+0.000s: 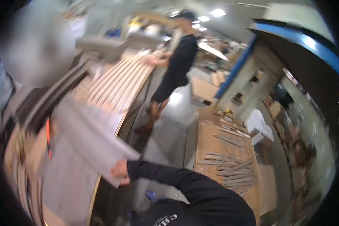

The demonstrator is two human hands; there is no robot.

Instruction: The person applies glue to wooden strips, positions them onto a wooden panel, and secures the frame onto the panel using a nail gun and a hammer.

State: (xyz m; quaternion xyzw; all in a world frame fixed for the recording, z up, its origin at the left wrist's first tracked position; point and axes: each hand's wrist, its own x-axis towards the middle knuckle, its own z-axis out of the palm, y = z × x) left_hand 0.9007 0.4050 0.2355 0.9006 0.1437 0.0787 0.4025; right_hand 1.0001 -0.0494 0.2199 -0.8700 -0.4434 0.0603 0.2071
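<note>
My right hand (120, 172), at the end of a black sleeve, is closed on the near right corner of a thin grey sheet (84, 130). The sheet is lifted and curved, its far part lying toward the strips on the bench. Under and beside it another flat grey surface (66, 188) covers the near end of the workbench. A narrow orange-red object (48, 137) lies left of the sheet, too blurred to name. My left hand is not in view.
Long pale wooden strips (118, 81) lie side by side farther along the bench. A co-worker in black (180, 56) stands at its right side, hands over the strips. Right of the aisle, a wooden table (207, 141) bears many short slats (233, 171). A blue-edged post (237, 71) rises behind it.
</note>
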